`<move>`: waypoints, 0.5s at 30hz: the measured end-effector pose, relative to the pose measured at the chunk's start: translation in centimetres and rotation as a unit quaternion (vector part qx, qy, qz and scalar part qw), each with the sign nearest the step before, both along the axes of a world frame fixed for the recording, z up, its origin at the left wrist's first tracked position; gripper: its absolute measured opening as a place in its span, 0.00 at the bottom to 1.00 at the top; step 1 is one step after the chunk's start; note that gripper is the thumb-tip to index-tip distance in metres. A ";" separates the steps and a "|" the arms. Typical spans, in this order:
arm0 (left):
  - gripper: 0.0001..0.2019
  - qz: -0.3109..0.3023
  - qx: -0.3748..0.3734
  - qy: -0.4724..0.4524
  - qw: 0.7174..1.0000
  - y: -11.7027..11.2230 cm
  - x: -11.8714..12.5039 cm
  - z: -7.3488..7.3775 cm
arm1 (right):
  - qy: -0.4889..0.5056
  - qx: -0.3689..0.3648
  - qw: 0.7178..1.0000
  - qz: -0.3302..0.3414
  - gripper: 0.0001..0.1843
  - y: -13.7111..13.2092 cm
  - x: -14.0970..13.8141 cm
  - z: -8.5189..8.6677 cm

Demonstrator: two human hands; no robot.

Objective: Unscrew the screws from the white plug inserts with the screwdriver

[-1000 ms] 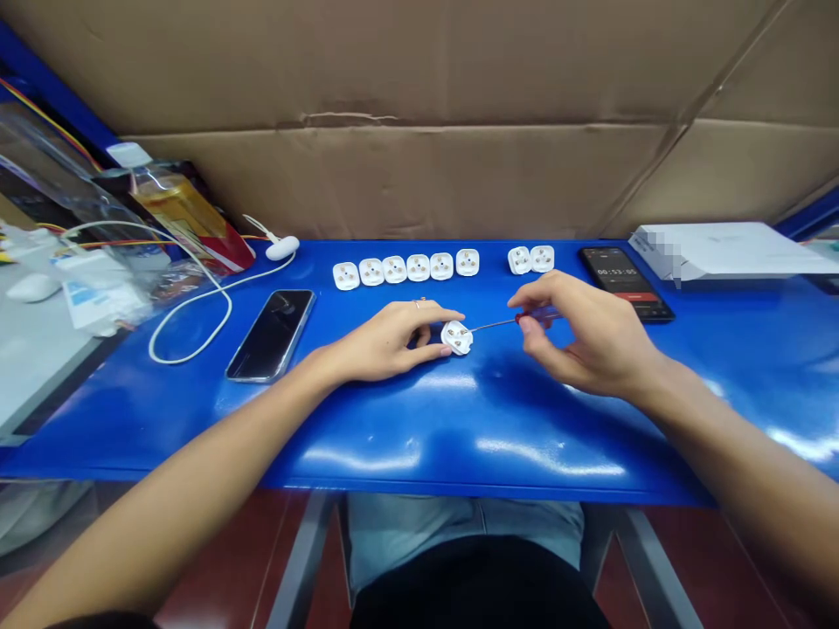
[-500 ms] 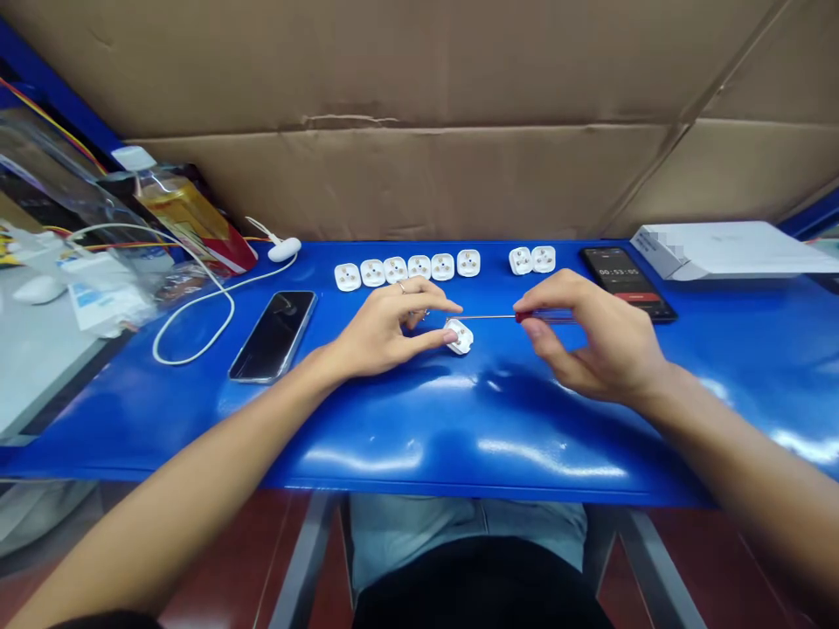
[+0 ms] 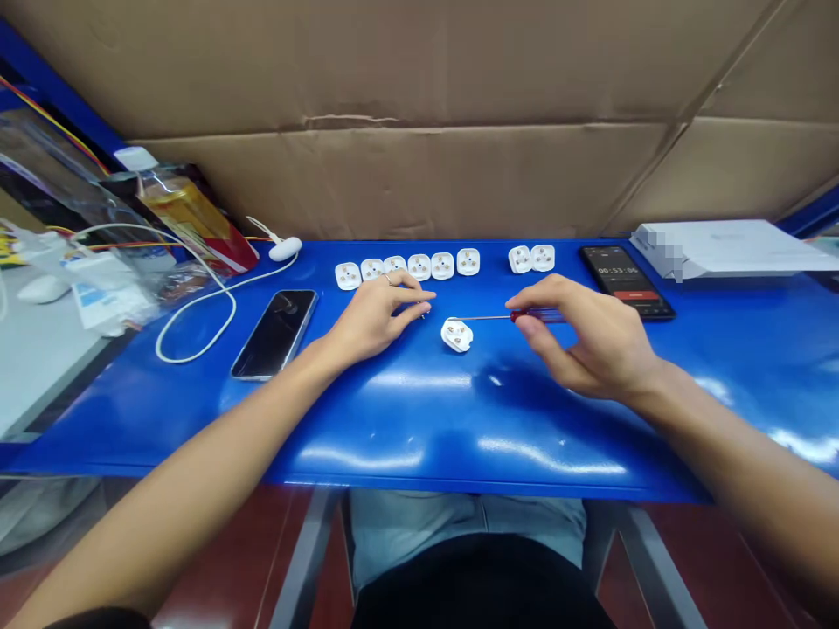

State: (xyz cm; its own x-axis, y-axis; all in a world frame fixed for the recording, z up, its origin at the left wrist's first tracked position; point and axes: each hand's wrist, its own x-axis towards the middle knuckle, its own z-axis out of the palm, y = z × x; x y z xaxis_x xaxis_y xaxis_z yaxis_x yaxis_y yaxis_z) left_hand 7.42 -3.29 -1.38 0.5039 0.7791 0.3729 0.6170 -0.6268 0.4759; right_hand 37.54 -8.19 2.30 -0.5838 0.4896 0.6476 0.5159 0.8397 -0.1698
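- Corrugated cardboard sheet [image 3: 419,114] fills the wall; glossy blue bench top [image 3: 367,415] runs below it. All places below are given from the loose white plug.
- Head view: white plastic 3-pin plug [image 3: 457,335] lies alone mid-bench, brass-coloured contacts facing up, w/ nothing holding it.
- Handling, my guess: light, stiff, smooth, so prob. slides easily on gloss. Best taken by its side walls, clear of the contacts.
- L hand [image 3: 377,316]: left of plug, fingers loosely spread, holding nothing, not touching plug. Ring on one finger.
- R hand [image 3: 590,336]: right of plug, thumb + fingers pinching red-handled screwdriver [image 3: 537,315].
- Thin steel shaft points left, tip just at plug's upper edge; contact can't be told.
- Row of six plug bodies [image 3: 406,266] sits behind plug, pair of plug bodies [image 3: 531,258] behind + right.
- Black phone [image 3: 273,334] left of plug; phone w/ timer [image 3: 626,282] right, w/ white box [image 3: 727,249] further right.
- White cable [image 3: 197,306] coils far left of plug.
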 end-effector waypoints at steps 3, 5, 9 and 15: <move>0.15 0.034 0.005 -0.001 0.999 0.2 -0.1 0.1 | -0.003 0.012 1.000 -0.010 0.09 -0.1 0.1 -0.2; 0.15 0.052 0.020 -0.013 0.998 0.0 -0.1 0.3 | -0.008 0.014 1.000 -0.013 0.09 -0.1 0.1 -0.3; 0.17 0.017 0.016 -0.051 0.998 -0.7 0.2 1.0 | -0.022 -0.001 1.000 -0.019 0.09 -0.1 0.1 -0.2; 0.32 -0.077 -0.037 -0.018 0.996 -2.0 1.3 1.2 | -0.028 0.004 0.999 -0.023 0.08 0.0 -0.1 -0.3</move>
State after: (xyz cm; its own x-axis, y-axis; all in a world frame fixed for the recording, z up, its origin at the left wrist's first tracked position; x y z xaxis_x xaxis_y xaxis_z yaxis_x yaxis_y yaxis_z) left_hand 8.71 -5.27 -0.20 0.6076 0.7190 0.3374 0.4974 -0.6756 0.5441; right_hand 37.40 -8.20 2.00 -0.5963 0.5120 0.6184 0.5633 0.8156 -0.1322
